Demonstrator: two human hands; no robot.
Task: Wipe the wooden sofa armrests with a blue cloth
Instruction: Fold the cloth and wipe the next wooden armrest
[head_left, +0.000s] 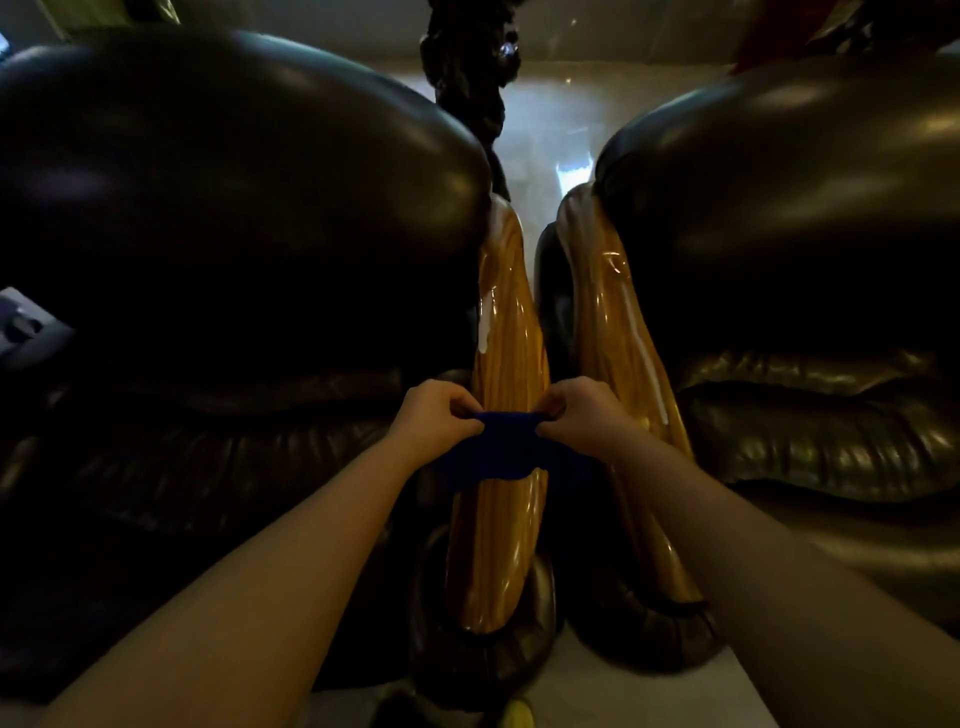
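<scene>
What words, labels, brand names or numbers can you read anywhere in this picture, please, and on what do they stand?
None can be read: no legible text shows on the blue cloth, the two wooden armrests or the dark leather sofas.
The pale object at the left edge is too dim and blurred to tell any marking.

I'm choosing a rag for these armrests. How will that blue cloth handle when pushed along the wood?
Probably floppy: the blue cloth sags between both hands. It likely slides easily, since the wooden armrest looks glossy.
</scene>
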